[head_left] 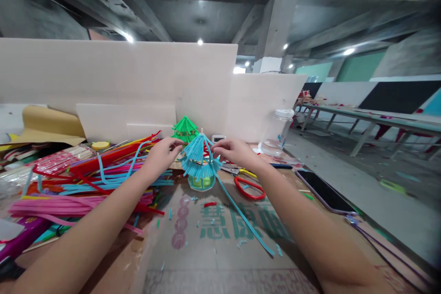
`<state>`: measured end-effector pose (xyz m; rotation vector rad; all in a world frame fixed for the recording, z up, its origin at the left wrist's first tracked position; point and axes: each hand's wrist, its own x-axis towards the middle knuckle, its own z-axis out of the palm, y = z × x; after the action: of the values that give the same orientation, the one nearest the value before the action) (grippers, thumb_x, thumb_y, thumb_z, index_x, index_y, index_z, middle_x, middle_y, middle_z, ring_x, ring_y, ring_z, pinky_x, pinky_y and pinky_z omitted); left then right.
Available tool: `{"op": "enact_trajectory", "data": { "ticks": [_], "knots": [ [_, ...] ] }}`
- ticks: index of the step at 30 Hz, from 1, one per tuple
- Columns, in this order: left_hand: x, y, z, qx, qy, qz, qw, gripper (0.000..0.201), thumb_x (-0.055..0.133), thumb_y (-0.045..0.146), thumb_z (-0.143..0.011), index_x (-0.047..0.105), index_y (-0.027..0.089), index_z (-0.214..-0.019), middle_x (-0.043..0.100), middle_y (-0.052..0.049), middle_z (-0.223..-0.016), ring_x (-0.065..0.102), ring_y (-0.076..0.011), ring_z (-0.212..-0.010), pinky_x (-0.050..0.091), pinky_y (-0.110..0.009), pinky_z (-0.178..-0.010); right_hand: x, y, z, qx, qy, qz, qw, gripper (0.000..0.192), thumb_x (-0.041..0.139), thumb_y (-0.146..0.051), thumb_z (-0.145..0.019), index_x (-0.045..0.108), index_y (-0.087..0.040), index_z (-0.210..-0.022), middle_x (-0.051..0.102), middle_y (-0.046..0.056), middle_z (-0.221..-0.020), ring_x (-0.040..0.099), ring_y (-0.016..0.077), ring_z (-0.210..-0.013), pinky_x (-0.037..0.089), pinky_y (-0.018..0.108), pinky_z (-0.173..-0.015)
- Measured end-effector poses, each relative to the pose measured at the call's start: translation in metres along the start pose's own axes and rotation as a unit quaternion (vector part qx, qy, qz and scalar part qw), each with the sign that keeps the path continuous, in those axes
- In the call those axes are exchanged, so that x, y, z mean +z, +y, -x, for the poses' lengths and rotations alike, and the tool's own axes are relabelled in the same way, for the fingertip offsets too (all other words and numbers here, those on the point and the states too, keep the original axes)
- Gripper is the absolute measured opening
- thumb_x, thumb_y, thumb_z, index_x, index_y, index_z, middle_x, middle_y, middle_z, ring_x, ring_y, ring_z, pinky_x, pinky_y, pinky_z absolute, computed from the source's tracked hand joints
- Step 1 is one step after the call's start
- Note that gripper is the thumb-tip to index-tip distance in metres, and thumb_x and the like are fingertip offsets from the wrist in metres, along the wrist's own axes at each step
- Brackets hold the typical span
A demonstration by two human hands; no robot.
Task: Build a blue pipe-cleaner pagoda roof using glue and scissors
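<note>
From the head camera, both bare arms reach forward over a desk [220, 257] covered with cardboard that bears green printed characters. The left hand [161, 154] and the right hand [231, 150] meet at a small blue roof-shaped model [200, 160] made of pipe cleaners, which stands upright near the middle of the desk on a clear, greenish base. The left grip is narrow, with the fingertips pinched at the upper left edge of the model's roof. The right grip is also narrow, its fingertips touching the upper right side near the peak; whether it pinches a single strand there is hard to tell at this size. A long blue pipe cleaner [246, 220] trails from the model's lower right across the cardboard toward the near edge.

Just behind the blue model stands a similar green model [185, 128], against a pale board wall. To the left lies a loose heap of pipe cleaners [86, 183] in pink, red, blue and yellow. Just right of the model lie red-handled scissors [248, 187], and farther right a dark phone [322, 191] lies flat near the desk's edge. A clear plastic jar [278, 132] with a white lid stands behind the right hand. Short blue offcuts are scattered on the cardboard.
</note>
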<state>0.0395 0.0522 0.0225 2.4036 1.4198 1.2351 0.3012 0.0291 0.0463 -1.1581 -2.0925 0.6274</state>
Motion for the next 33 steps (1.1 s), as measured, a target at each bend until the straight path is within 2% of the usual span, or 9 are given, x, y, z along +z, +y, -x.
{"op": "enact_trajectory", "data": {
  "ticks": [3,6,10,14,18,22,25,28,33],
  "knots": [
    [-0.003,0.013,0.003,0.015,0.011,0.014,1.000,0.028,0.052,0.042,-0.089,0.068,0.019,-0.089,0.070,-0.005,-0.088,0.064,-0.0206,-0.085,0.047,-0.031,-0.075,-0.003,0.001,-0.002,0.004,0.054,0.003,0.999,0.026,0.054,-0.038,-0.087,0.069,-0.016,-0.088,0.071,0.004,-0.074,0.063,0.0136,-0.066,0.045,0.022,-0.056],
    [0.000,0.023,0.006,0.019,0.007,0.012,1.000,0.031,0.059,0.049,-0.084,0.067,0.020,-0.087,0.070,-0.004,-0.088,0.064,-0.0209,-0.084,0.046,-0.031,-0.073,-0.002,0.005,-0.005,-0.012,0.088,0.035,0.995,0.024,0.057,-0.035,-0.085,0.069,-0.016,-0.092,0.072,0.004,-0.081,0.062,0.0131,-0.068,0.045,0.023,-0.060],
    [0.007,0.021,0.006,0.018,-0.012,0.009,1.000,0.025,0.061,0.044,-0.083,0.067,0.020,-0.088,0.070,-0.004,-0.088,0.065,-0.0210,-0.083,0.047,-0.031,-0.072,0.004,0.010,-0.006,-0.029,0.062,0.051,0.996,0.027,0.057,-0.034,-0.086,0.071,-0.018,-0.102,0.073,0.004,-0.094,0.062,0.0133,-0.075,0.045,0.024,-0.065],
    [0.010,0.014,0.005,0.009,-0.021,0.045,0.999,0.022,0.054,0.037,-0.086,0.067,0.019,-0.090,0.071,-0.004,-0.091,0.065,-0.0205,-0.085,0.048,-0.030,-0.074,0.006,0.013,-0.006,-0.030,0.054,0.062,0.996,0.025,0.057,-0.032,-0.085,0.072,-0.018,-0.099,0.073,0.003,-0.091,0.062,0.0142,-0.079,0.044,0.024,-0.067],
    [0.009,0.014,0.005,0.014,-0.026,0.018,0.999,0.024,0.050,0.037,-0.088,0.065,0.019,-0.091,0.071,-0.006,-0.091,0.065,-0.0220,-0.085,0.048,-0.032,-0.073,0.006,0.011,-0.004,-0.029,0.031,0.054,0.998,0.025,0.056,-0.033,-0.086,0.073,-0.017,-0.095,0.073,0.003,-0.087,0.062,0.0147,-0.077,0.044,0.024,-0.065],
    [0.006,0.018,0.006,0.008,-0.030,0.022,0.999,0.026,0.048,0.038,-0.088,0.066,0.020,-0.096,0.072,-0.006,-0.093,0.066,-0.0220,-0.086,0.049,-0.032,-0.074,0.003,0.007,0.000,-0.026,-0.005,0.049,0.998,0.028,0.055,-0.034,-0.087,0.073,-0.019,-0.103,0.074,0.003,-0.095,0.065,0.0161,-0.082,0.045,0.024,-0.067],
    [0.005,0.020,0.006,-0.008,-0.039,0.023,0.999,0.034,0.055,0.045,-0.085,0.066,0.019,-0.104,0.072,-0.006,-0.095,0.066,-0.0221,-0.086,0.050,-0.032,-0.076,0.001,0.007,0.001,-0.034,-0.027,0.045,0.998,0.029,0.056,-0.031,-0.087,0.073,-0.021,-0.108,0.075,0.002,-0.100,0.066,0.0164,-0.086,0.046,0.024,-0.069],
    [0.006,0.020,0.006,-0.006,-0.048,0.011,0.999,0.040,0.060,0.049,-0.082,0.065,0.019,-0.108,0.071,-0.007,-0.096,0.065,-0.0229,-0.087,0.050,-0.032,-0.075,0.000,0.010,0.000,-0.035,-0.023,0.039,0.998,0.025,0.057,-0.031,-0.086,0.073,-0.021,-0.103,0.075,0.001,-0.097,0.066,0.0153,-0.083,0.046,0.024,-0.068],
    [0.009,0.015,0.005,0.013,-0.048,-0.004,0.999,0.034,0.055,0.042,-0.086,0.064,0.017,-0.108,0.069,-0.008,-0.100,0.064,-0.0234,-0.091,0.048,-0.035,-0.080,0.003,0.014,-0.003,-0.021,-0.015,0.030,0.999,0.017,0.064,-0.031,-0.080,0.070,-0.019,-0.092,0.074,0.001,-0.087,0.066,0.0145,-0.076,0.046,0.023,-0.064]
  ]
}}
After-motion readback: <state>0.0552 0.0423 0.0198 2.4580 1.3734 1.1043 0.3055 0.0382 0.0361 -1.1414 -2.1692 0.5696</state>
